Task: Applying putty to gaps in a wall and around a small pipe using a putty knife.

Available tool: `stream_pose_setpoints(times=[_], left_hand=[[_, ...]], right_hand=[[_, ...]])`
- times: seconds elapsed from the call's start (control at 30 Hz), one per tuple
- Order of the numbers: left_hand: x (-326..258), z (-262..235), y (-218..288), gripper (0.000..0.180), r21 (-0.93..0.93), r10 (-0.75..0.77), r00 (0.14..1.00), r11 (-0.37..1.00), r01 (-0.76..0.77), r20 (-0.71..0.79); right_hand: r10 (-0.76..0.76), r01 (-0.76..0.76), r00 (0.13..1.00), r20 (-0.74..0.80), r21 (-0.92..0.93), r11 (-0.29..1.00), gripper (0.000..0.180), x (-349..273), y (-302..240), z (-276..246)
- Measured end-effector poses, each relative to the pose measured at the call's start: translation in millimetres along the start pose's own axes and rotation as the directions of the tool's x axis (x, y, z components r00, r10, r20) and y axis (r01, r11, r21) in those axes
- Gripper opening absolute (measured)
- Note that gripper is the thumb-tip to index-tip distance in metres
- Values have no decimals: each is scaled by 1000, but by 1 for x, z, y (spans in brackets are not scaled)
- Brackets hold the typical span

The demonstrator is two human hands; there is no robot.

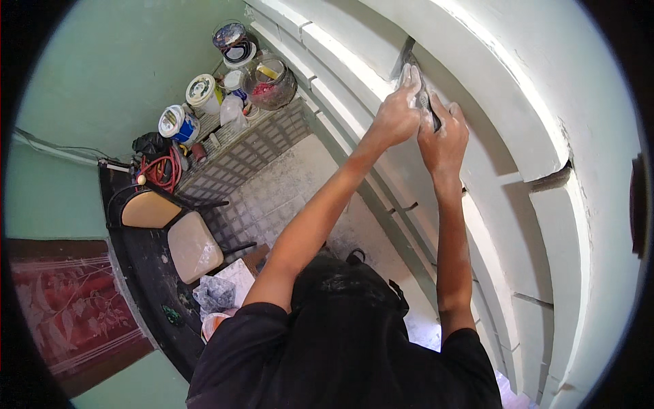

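High in the view, my two hands are close together on a dark, narrow, dust-covered hand tool (424, 101). My right hand (444, 140) is closed around its lower end. Pressed against the tool's side is my left hand (398, 112), with its fingertips pointing up along it; white dust coats the fingers of both hands. The tool's flat dark tip (404, 57) reaches into a recess between white stepped wall bands (477, 61). My fingers cover much of the tool, so its exact kind cannot be told.
Curved white ledges (327, 51) run alongside my arms. To the left, a tiled counter (238, 153) carries paint buckets (203, 93), a clear round tub (269, 82) and a red hose (160, 170). A chair (195, 247) stands below it, near a grey plastic bag (214, 294).
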State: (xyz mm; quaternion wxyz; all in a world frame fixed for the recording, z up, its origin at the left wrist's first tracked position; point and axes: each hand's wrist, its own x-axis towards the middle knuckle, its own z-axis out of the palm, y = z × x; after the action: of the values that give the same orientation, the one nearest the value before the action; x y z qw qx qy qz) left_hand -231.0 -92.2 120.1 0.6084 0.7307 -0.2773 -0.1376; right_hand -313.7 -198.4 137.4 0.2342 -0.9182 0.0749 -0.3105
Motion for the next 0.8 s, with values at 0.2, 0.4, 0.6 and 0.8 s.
stream_pose_setpoints(times=[0.2, 0.4, 0.6, 0.8], left_hand=[[-19, 33, -5, 71, 133, 245, 961, 965, -228, -127], [-5, 22, 9, 65, 41, 77, 987, 997, -72, -144], [-17, 16, 12, 81, 26, 146, 987, 989, -144, -69], [-14, 31, 12, 82, 44, 129, 991, 991, -127, -37]], right_hand=[[31, -31, 999, -10, 1, 1000, 41, -23, -3, -27], [-4, 5, 999, -36, 24, 1000, 42, -1, 6, -7], [-61, 59, 995, -76, -29, 998, 43, -14, 12, -11], [55, -56, 998, -23, -31, 998, 40, -13, 4, -28]])
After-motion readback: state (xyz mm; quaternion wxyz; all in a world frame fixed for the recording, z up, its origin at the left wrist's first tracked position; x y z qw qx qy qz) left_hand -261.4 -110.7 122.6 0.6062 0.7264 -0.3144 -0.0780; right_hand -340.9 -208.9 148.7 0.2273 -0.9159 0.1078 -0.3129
